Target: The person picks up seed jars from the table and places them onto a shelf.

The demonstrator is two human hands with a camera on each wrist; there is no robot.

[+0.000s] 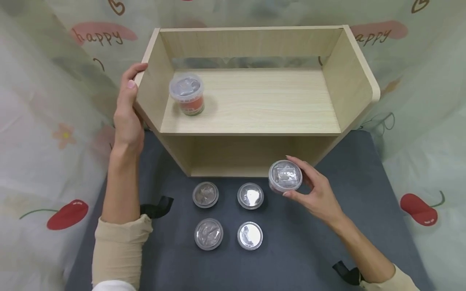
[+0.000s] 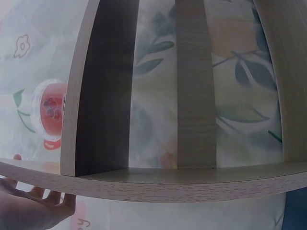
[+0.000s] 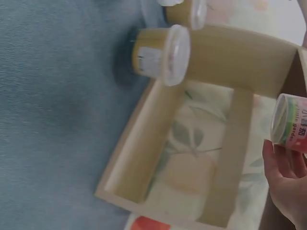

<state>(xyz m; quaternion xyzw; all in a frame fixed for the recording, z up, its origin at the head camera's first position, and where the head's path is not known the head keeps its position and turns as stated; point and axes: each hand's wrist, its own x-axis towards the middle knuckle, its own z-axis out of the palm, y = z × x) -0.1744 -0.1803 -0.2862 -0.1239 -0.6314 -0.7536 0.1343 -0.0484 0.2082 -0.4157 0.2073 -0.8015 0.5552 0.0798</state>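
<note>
My left hand [image 1: 129,111] grips the left side panel of a pale wooden two-tier shelf [image 1: 251,101]. In the left wrist view, the fingers of the left hand [image 2: 36,206] lie against the panel's outer face. My right hand [image 1: 320,196] holds a lidded plastic cup [image 1: 285,176] between thumb and fingers, in front of the shelf's lower tier. The right wrist view shows this cup's pink and green printed label [image 3: 298,125]. Another lidded cup [image 1: 191,104], red inside, stands at the left end of the upper tier.
Several lidded cups, one being the near-left cup [image 1: 208,234], stand in two rows on the dark grey cloth [image 1: 291,258] before the shelf. A yellow-sided cup [image 3: 151,55] shows there in the right wrist view. Printed curtains [image 1: 43,141] hang around the back and sides.
</note>
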